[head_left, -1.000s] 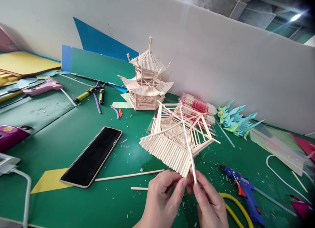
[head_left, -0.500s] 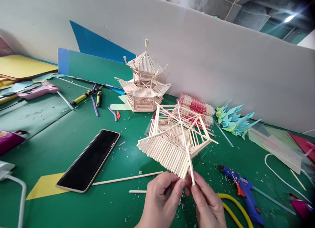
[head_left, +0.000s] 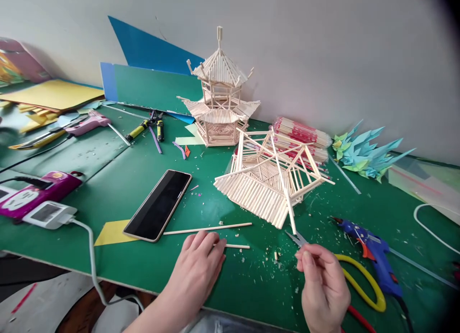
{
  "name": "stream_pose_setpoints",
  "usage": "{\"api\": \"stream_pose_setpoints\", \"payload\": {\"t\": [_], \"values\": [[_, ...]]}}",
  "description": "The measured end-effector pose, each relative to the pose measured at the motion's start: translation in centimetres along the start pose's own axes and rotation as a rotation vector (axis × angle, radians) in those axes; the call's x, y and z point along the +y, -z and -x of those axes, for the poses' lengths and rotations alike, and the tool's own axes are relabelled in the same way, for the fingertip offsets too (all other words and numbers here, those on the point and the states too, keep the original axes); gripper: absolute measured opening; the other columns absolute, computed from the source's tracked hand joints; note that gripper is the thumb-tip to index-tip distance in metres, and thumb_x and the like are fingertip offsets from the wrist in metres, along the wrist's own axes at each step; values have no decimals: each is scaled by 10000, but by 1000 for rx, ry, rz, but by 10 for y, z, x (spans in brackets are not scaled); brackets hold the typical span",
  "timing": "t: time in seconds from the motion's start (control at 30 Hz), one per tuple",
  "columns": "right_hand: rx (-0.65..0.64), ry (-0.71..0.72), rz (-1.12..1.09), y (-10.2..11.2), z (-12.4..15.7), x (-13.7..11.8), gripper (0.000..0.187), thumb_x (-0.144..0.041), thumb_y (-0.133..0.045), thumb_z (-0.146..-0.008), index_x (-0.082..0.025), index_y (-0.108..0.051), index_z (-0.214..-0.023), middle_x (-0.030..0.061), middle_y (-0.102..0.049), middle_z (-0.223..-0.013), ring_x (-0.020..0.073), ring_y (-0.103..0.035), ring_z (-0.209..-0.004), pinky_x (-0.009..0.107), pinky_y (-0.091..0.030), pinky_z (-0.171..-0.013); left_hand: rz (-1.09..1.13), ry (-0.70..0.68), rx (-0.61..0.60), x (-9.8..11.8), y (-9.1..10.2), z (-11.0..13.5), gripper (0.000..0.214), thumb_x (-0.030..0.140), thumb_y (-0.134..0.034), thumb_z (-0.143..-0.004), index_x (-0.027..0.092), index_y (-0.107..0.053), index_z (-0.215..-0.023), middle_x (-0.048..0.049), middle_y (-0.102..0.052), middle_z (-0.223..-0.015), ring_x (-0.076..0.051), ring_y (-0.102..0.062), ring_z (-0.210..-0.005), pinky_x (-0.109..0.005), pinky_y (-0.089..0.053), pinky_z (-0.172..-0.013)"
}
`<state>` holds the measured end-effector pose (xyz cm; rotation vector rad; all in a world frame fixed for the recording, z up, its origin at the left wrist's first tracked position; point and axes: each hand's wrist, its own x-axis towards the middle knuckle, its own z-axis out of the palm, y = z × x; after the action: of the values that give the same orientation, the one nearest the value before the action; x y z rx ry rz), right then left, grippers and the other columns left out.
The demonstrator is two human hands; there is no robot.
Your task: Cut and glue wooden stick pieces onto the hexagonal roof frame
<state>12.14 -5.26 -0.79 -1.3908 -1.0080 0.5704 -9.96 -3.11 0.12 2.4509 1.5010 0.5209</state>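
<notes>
My left hand (head_left: 199,266) rests low over the green table, its fingers closed together around a short thin wooden stick (head_left: 237,246); the fingertips are partly hidden. My right hand (head_left: 321,285) holds scissors near the pivot, with the small pointed grey blades (head_left: 297,238) slightly apart. Their yellow loop handle (head_left: 377,294) shows beside that hand. Just beyond both hands stands a half-roofed stick frame (head_left: 251,194), one roof panel covered with a row of sticks. One long stick crosses its top and ends near the blades. Another long stick (head_left: 212,228) lies beyond my left hand.
A finished stick pagoda (head_left: 221,103) stands behind the frame, with bundles of sticks (head_left: 302,136) beside it. A blue glue gun (head_left: 370,251) lies right. A phone (head_left: 158,206), a magenta power strip (head_left: 39,194) with cables and a pink glue gun (head_left: 89,124) are left.
Both hands have let go of the stick frame, which now stands on the table. My left hand has moved left onto the short stick; my right hand has taken the scissors.
</notes>
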Motion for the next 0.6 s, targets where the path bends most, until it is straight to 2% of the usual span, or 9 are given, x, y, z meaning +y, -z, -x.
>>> {"api": "stream_pose_setpoints", "payload": {"t": [0.17,0.33,0.4,0.5,0.53,0.6], "values": [[6,35,92,9,13,10,135,-305,-579,-790,-197,-609,-867,23,-614,-725,132,-574,-567,235,-487,-505,-293,-155,-18,-5,-7,-8,229,85,-405,-846,159,-610,-916,-85,-621,-893,-246,-522,-873,-396,-372,-785],[67,-57,127,28,25,19,168,-317,-587,-781,-188,-606,-886,45,-628,-791,151,-602,-633,238,-515,-539,-299,-186,-40,-5,-10,-11,239,65,-383,-846,155,-602,-819,-75,-625,-832,-235,-537,-805,-398,-383,-761],[78,-82,143,36,24,22,201,-327,-590,-777,-184,-597,-919,63,-623,-866,168,-607,-709,262,-520,-602,-175,-185,-15,-4,-8,-8,225,88,-376,-858,164,-588,-849,-65,-622,-840,-217,-543,-788,-379,-398,-761],[180,-47,268,54,10,26,329,-356,-607,-757,-173,-570,-1027,107,-589,-1041,243,-555,-955,371,-456,-810,176,-189,80,6,-1,-2,216,99,-372,-861,188,-555,-934,-52,-626,-868,-182,-557,-765,-311,-427,-727],[247,-19,317,61,3,25,390,-364,-617,-748,-167,-555,-1078,120,-569,-1098,271,-516,-1035,414,-407,-875,305,-131,78,12,2,0,201,111,-393,-859,200,-549,-950,-52,-627,-892,-174,-560,-777,-284,-434,-719],[409,57,364,77,-13,22,497,-364,-642,-725,-156,-523,-1160,141,-538,-1167,312,-463,-1113,468,-348,-927,568,11,-17,26,7,2,105,170,-463,-844,214,-558,-840,-22,-622,-781,-144,-558,-671,-224,-437,-618]]}}
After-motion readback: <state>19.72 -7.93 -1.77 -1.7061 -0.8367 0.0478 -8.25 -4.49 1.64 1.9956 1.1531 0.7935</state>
